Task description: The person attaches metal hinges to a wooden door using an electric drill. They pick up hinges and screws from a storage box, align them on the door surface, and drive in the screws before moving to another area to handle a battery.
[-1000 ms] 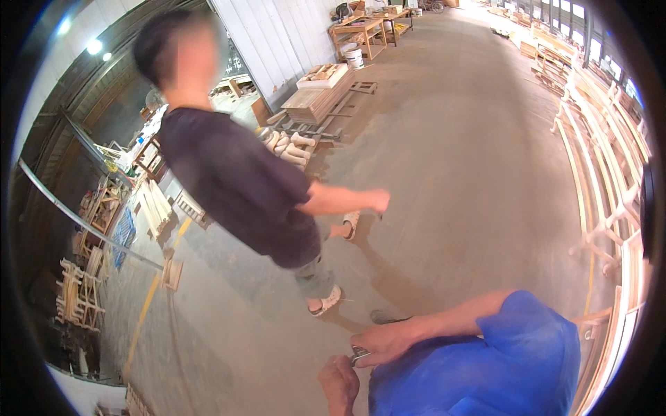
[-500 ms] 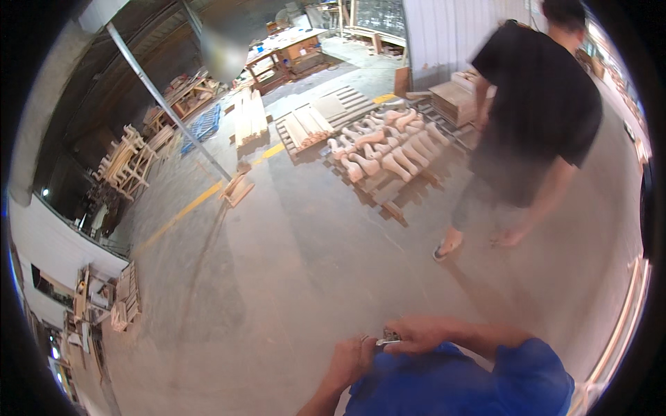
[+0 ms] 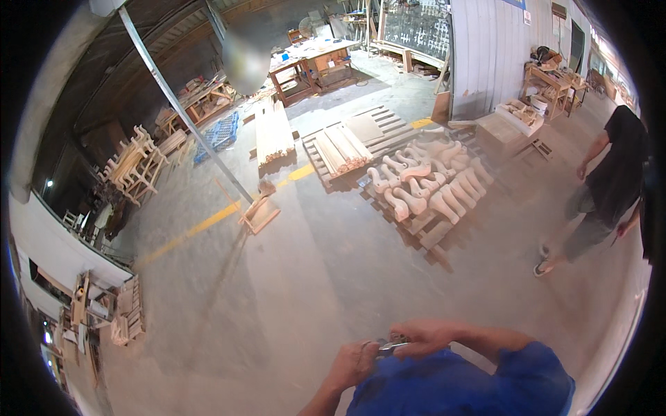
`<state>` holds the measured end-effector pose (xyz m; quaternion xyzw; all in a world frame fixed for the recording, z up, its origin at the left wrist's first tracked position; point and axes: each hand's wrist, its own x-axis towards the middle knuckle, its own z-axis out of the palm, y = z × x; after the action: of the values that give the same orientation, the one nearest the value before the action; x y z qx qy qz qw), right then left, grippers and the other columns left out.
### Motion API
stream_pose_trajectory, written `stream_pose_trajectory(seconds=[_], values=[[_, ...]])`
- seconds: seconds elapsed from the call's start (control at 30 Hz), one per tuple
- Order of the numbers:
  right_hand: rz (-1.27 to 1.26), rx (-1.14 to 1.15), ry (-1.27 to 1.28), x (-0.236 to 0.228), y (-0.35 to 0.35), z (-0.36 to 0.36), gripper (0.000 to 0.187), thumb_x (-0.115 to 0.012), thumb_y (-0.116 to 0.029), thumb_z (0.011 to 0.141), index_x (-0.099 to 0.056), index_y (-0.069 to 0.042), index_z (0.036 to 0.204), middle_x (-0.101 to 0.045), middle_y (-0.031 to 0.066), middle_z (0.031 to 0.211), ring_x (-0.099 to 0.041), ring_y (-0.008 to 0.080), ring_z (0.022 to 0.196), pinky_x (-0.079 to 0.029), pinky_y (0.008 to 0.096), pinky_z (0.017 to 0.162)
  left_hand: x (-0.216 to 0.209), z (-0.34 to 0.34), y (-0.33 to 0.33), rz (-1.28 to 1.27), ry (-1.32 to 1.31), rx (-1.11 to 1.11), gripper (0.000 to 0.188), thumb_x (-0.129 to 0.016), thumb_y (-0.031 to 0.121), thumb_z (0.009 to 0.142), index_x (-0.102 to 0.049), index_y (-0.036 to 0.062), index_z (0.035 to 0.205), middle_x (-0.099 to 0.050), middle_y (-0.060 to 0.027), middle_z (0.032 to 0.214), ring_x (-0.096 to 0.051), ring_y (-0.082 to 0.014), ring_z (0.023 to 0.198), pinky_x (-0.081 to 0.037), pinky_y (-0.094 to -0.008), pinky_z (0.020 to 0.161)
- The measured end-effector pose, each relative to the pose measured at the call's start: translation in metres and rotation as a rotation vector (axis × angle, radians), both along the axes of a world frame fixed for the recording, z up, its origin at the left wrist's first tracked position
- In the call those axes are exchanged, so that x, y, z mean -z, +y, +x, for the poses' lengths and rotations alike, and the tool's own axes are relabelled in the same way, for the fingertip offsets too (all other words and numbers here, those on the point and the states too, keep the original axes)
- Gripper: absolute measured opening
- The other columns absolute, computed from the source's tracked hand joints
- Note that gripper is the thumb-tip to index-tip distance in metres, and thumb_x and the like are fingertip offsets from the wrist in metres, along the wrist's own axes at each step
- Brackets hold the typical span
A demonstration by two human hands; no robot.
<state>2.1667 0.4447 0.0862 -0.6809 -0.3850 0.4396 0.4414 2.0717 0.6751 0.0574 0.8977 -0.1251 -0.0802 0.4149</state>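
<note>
In front of my blue shirt, both hands are close together at the lower middle of the head view. A small dark and silver metal object [image 3: 390, 347] sits between them, too small and partly covered to name. My left hand [image 3: 356, 362] is closed at its left end. From the other side, my right hand [image 3: 423, 337] has its fingers curled around it, hiding that part.
A person in black [image 3: 621, 163] stands at the right. Ahead, a wooden pallet [image 3: 435, 244] carries many curved wooden legs [image 3: 423, 177]. Beyond it are stacked boards [image 3: 341, 148], a metal post [image 3: 187, 114] and a workbench [image 3: 316, 48]. A yellow line [image 3: 215, 220] crosses the floor.
The person in black has shifted to the right edge of the view and looks smaller. The pallet appears farther right and lower. My hands stay together around the small object, which shows slightly more.
</note>
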Motion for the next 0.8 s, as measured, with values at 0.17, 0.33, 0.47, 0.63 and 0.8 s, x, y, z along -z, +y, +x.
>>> stream_pose_trajectory(seconds=[0.17,0.33,0.47,0.63,0.8], values=[[0.054,-0.012,0.161,0.002,0.064,0.095,0.029,-0.063,-0.034,0.100,-0.057,-0.006,0.107,-0.063,0.0033,0.073,-0.057,0.0139,0.063,-0.046,0.0309,0.057,0.002,0.095,0.076,-0.151,0.086,0.032,0.033,-0.045,0.024,0.101,-0.063,0.0002,0.087,-0.062,-0.0223,0.074,-0.062,-0.0399,0.068,-0.048,-0.0458,0.062],[-0.002,-0.061,0.309,0.018,0.131,0.213,0.031,-0.060,-0.036,0.102,-0.057,-0.007,0.111,-0.062,0.0003,0.074,-0.057,0.0095,0.065,-0.046,0.0269,0.057,0.001,0.204,0.139,-0.227,0.257,-0.038,0.038,-0.041,0.027,0.102,-0.063,0.0003,0.085,-0.063,-0.0152,0.070,-0.061,-0.0262,0.062,-0.049,-0.0395,0.061],[0.067,-0.108,0.254,0.032,0.195,0.313,0.033,-0.060,-0.037,0.102,-0.057,-0.006,0.113,-0.064,0.0010,0.077,-0.060,0.0102,0.067,-0.048,0.0278,0.059,0.002,0.300,0.200,-0.210,0.271,-0.055,0.036,-0.046,0.027,0.103,-0.065,0.0015,0.086,-0.064,-0.0091,0.069,-0.062,-0.0185,0.064,-0.050,-0.0348,0.061],[0.055,-0.119,0.202,0.037,0.283,0.443,0.034,-0.061,-0.038,0.101,-0.056,-0.006,0.114,-0.067,0.0063,0.083,-0.062,0.0152,0.068,-0.049,0.0320,0.061,-0.005,0.408,0.272,-0.400,0.446,-0.221,0.022,-0.059,0.024,0.102,-0.066,0.0042,0.097,-0.067,-0.0025,0.077,-0.060,-0.0093,0.067,-0.050,-0.0283,0.062],[0.096,-0.143,-0.033,0.027,0.361,0.551,0.035,-0.062,-0.035,0.100,-0.055,-0.004,0.115,-0.065,0.0119,0.081,-0.063,0.0235,0.073,-0.049,0.0383,0.067,0.007,0.498,0.334,-0.669,0.414,-0.384,0.019,-0.064,0.015,0.099,-0.061,-0.0008,0.108,-0.067,-0.0052,0.079,-0.061,-0.0098,0.071,-0.050,-0.0248,0.063]])
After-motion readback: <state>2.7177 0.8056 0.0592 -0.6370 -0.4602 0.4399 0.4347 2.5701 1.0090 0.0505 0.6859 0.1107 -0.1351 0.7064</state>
